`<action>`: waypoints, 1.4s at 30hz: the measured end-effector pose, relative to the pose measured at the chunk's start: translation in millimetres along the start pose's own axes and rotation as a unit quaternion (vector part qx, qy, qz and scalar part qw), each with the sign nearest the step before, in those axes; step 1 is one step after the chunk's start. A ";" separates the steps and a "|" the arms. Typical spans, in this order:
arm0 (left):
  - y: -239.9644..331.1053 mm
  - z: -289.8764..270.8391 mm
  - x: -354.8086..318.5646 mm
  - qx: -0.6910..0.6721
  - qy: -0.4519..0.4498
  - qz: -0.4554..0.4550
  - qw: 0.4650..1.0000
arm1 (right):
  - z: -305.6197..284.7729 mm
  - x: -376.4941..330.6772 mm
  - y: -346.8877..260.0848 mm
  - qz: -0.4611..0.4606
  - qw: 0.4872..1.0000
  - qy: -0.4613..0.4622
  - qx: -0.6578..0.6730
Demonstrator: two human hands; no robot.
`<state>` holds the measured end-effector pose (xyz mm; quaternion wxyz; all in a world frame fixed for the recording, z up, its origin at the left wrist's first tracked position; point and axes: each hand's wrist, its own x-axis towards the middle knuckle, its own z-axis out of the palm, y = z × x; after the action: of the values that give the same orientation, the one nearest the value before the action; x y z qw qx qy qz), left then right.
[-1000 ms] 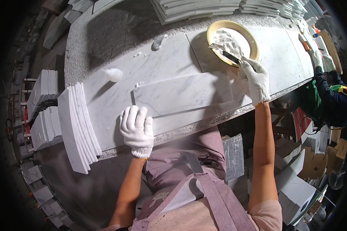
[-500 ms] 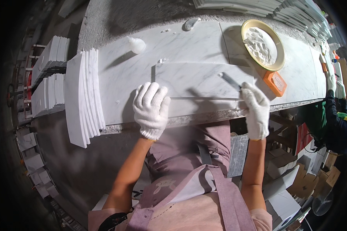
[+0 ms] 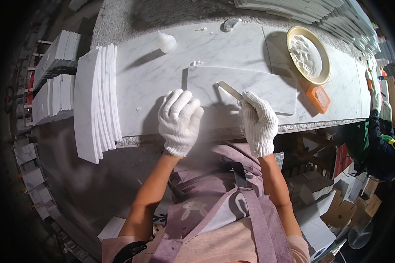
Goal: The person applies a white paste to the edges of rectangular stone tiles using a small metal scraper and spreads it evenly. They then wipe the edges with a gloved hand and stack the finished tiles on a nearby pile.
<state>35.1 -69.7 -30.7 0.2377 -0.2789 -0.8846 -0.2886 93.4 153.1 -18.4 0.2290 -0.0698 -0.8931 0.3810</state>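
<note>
A long white marble strip (image 3: 259, 90) with grey veins lies on the marble worktop. My left hand (image 3: 178, 120), in a white knit glove, is bent round its near left corner, fingers together and thumb at the near edge; the glove hides the contact. In my gloved right hand (image 3: 260, 122) is a narrow flat scraper (image 3: 229, 90), pinched by its near end, its blade pointing up and left across the strip. Small white crumbs (image 3: 196, 64) sit at the strip's far left corner.
A white nozzle bottle (image 3: 166, 43) stands beyond my left hand. At right are a yellow-rimmed bowl (image 3: 326, 55) of white paste and an orange box (image 3: 317, 99). Marble slabs (image 3: 96, 103) lean at left; another person (image 3: 377, 144) works at far right.
My right hand has come left with the scraper, whose blade now crosses the strip's middle. My left hand keeps its place at the left end. The whole view has shifted slightly.
</note>
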 end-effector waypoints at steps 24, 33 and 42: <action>-96.8 29.1 110.7 0.043 -0.010 -0.293 0.955 | -38.5 -105.8 -10.3 0.414 0.453 -0.164 0.772; -72.5 13.8 85.4 -0.211 0.063 -0.360 0.907 | -52.6 -68.3 -9.6 0.386 0.598 -0.141 0.688; -9.5 8.6 -3.3 -0.400 0.081 -0.226 0.885 | -55.6 -32.8 -14.9 0.367 0.703 -0.144 0.591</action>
<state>29.3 -71.8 -42.4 0.1048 -0.1183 -0.7112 -0.6850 148.8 168.9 14.2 -0.0665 -0.1866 -0.4103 0.8902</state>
